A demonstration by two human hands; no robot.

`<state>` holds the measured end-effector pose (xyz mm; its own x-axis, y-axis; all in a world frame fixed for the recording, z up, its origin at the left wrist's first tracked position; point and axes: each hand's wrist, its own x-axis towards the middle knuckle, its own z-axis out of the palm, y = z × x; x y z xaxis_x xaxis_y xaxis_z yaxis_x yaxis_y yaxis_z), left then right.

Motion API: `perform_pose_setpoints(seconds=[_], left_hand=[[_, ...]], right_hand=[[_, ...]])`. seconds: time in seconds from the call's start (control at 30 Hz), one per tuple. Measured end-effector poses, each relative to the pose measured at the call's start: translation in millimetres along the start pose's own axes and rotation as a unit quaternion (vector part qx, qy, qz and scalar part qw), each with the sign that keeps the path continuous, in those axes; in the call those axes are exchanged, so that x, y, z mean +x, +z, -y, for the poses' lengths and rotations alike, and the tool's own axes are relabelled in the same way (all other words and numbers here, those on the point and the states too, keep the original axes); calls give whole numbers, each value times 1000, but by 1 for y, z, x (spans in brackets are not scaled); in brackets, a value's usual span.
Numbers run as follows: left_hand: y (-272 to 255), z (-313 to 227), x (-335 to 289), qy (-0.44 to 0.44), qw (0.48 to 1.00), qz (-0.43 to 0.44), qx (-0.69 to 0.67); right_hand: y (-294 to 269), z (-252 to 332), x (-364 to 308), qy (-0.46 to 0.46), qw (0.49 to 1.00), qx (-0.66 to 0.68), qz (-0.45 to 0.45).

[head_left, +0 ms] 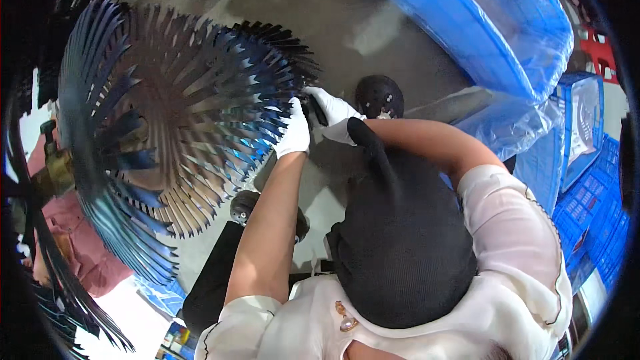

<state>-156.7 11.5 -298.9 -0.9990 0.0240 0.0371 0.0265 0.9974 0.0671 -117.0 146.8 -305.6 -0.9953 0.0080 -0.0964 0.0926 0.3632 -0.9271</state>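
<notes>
Right of glossy fanned strips, the right hand grips a slim black piece, the left hand's hold unclear.

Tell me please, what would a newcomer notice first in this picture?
A large ring of shiny dark strips dominates the left side. Near the middle, at its edge, are the white-gloved left hand and right hand. A big blue crate with clear plastic is at upper right.
</notes>
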Motion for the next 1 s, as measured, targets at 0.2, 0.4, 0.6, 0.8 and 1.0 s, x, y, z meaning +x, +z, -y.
perform_pose_setpoints(seconds=[0.2,0.4,0.6,0.8,1.0], left_hand=[[-12,0,7,-17,993,98,-69],[-17,0,2,-50,987,113,-104],[14,12,-5,61,985,-122,103],[-8,25,-34,149,964,107,191],[-25,22,-47,135,970,-3,202]], right_hand=[[3,-6,1,-40,999,-32,1],[0,-9,1,-59,998,-25,2],[-8,-4,-4,6,999,-39,-6],[-18,5,-9,25,997,-70,19],[-30,13,-16,-1,998,-36,54]])
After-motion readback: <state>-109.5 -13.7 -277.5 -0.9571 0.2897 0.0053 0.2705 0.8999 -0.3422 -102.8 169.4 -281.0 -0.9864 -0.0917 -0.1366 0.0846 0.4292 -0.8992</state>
